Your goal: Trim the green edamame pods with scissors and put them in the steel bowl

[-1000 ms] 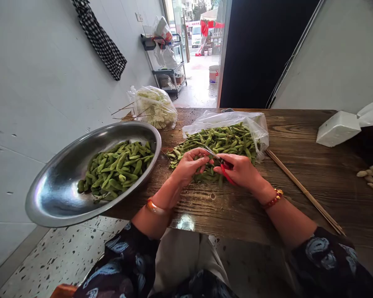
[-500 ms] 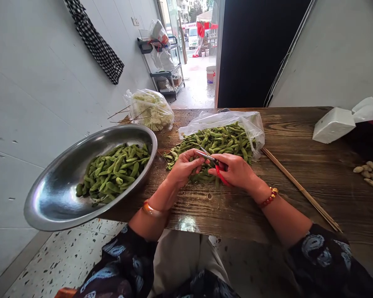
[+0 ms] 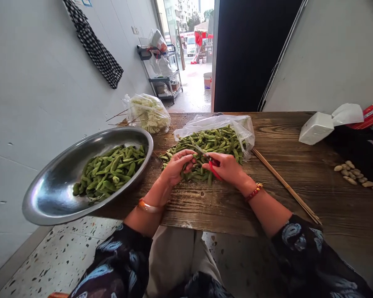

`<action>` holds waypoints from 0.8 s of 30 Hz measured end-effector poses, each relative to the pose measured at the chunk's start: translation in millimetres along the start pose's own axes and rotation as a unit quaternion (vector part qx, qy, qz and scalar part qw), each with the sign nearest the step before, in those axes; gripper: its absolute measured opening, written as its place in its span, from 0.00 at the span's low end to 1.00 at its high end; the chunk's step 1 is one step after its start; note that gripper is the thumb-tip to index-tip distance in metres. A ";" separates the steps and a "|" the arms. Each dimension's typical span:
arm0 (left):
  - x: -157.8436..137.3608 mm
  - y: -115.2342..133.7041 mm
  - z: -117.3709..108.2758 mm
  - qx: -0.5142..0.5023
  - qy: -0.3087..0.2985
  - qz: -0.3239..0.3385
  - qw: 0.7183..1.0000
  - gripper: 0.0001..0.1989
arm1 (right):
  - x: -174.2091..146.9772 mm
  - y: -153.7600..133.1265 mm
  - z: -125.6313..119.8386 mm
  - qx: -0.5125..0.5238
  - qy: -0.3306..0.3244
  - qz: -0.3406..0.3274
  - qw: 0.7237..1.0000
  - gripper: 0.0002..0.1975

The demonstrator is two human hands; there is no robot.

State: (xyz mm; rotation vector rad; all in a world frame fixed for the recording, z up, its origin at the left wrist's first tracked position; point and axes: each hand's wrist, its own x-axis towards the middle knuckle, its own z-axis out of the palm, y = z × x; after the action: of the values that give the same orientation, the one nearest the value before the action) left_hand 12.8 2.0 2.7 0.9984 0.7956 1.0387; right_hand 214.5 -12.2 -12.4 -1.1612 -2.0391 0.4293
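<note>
My left hand (image 3: 178, 166) is closed, pinching a green edamame pod (image 3: 194, 156) between thumb and fingers. In my right hand (image 3: 227, 169) is a pair of scissors (image 3: 214, 169) with red handles, its blades pointing up and left beside the pinched pod. Both hands hover over the near edge of a heap of edamame pods (image 3: 219, 138), which spills from a clear plastic bag (image 3: 202, 123) on the wooden table (image 3: 236, 211). To the left, a wide steel bowl (image 3: 49, 194) tilts toward me with more edamame pods (image 3: 115, 165) in it.
A bagged cauliflower (image 3: 147, 114) lies behind the bowl. Thin wooden skewers (image 3: 287, 186) lie right of the heap. Farther right are a white tissue pack (image 3: 317, 127) and several peanuts (image 3: 351, 171). A shelf cart (image 3: 163, 76) stands by the doorway.
The view has swung slightly to the right, showing more peanuts and red packaging. The scissors have drawn a little away from my left fingers, and the pod in them shows more clearly.
</note>
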 end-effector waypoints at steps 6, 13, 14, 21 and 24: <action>-14.6 23.5 12.1 -0.052 0.028 0.021 0.998 0.13 | 2.6 13.9 -8.9 0.026 0.068 0.055 0.996 0.24; -39.9 95.0 -2.3 0.355 0.179 0.212 0.893 0.08 | 0.4 15.4 -11.4 0.020 0.066 0.054 0.996 0.26; -42.9 106.3 -12.4 0.447 0.209 0.236 0.837 0.07 | 0.2 14.9 -11.5 0.021 0.067 0.054 0.996 0.26; -69.1 141.7 -65.4 0.759 0.254 0.194 0.567 0.13 | 0.2 13.3 -12.2 0.009 0.071 0.047 0.996 0.25; -75.3 122.1 -47.4 0.734 0.197 0.203 0.618 0.13 | -0.1 14.6 -11.6 -0.001 0.070 0.049 0.996 0.25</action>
State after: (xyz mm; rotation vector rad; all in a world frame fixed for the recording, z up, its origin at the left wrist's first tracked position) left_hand -92.0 -34.5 105.2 2.4834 1.9802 0.8259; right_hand 231.7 -5.2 -13.4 -1.2606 -1.8690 0.3832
